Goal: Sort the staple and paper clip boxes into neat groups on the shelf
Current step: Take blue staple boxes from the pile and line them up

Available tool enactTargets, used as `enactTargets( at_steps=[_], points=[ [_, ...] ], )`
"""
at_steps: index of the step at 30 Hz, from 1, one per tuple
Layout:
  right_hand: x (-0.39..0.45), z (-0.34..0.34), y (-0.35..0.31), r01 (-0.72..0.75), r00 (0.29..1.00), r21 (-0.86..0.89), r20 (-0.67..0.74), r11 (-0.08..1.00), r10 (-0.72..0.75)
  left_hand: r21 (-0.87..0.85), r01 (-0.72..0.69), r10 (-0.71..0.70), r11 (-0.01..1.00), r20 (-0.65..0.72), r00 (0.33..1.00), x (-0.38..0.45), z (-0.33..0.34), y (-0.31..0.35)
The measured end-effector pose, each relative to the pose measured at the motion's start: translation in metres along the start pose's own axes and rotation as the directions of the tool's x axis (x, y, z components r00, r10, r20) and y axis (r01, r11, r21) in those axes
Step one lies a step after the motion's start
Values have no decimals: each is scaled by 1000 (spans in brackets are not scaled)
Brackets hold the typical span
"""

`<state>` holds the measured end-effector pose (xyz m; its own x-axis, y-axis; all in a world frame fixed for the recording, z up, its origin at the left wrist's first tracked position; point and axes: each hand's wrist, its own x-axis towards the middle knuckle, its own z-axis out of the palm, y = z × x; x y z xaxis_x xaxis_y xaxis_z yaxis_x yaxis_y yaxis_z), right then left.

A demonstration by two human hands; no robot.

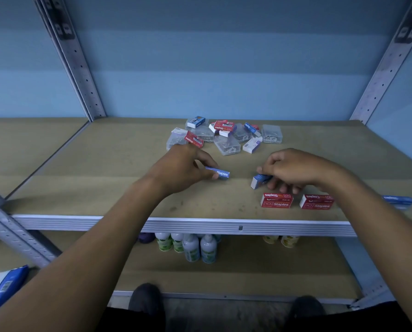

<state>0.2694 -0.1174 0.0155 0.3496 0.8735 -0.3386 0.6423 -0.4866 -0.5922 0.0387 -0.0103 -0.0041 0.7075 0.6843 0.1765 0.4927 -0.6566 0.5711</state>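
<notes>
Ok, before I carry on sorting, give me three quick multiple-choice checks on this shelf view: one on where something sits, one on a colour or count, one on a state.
1. Where do the two sorted red staple boxes sit?
A. At the back wall
B. Near the front edge, right of centre
C. On the lower shelf

2. What colour is the box in the left hand?
A. Blue
B. Red
C. Clear

3. What is the right hand doing?
A. Lying flat on the shelf
B. Hanging idle with nothing in it
C. Gripping a small blue box

Answers:
1 B: the red staple boxes stand side by side by the front edge of the shelf.
2 A: the left hand pinches a blue Staples box.
3 C: the right hand curls round a blue box.
</notes>
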Motion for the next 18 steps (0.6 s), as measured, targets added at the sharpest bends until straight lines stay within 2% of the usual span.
enactTargets(
  at_steps=[3, 18],
  points=[
    [-4, -1, -2, 13, 1000, 107, 15, 994, -14, 22, -22, 22, 1000, -1, 1000, 1, 2, 0],
    [-3, -1, 2, 171, 985, 285, -40, 943, -166, 193, -40, 16, 980, 122, 992, 5, 6, -2]
  ],
)
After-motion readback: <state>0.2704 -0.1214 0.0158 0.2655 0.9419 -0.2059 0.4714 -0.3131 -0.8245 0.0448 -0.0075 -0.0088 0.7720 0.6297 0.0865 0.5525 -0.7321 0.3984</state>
